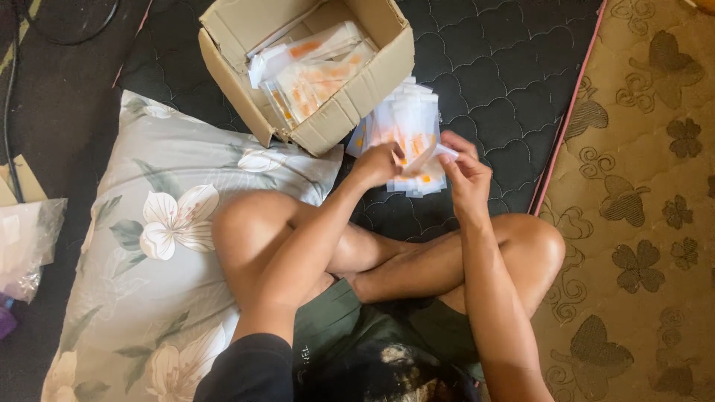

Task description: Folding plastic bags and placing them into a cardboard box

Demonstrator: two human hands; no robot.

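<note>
A black quilted mattress [484,67] is being used as the carrying surface. Directly on it, 1 open cardboard box [350,104] of flat packets is being supported near the top, with a spread pile of white-and-orange packets [413,123] just beside it. A floral pillow [149,246] is lying at the left, and a tan patterned mat [633,223] is adjoining at the right.

Grey floral pillow [149,246], black quilted mat [491,67], white/orange packets [413,130], tan box [357,97].
</note>
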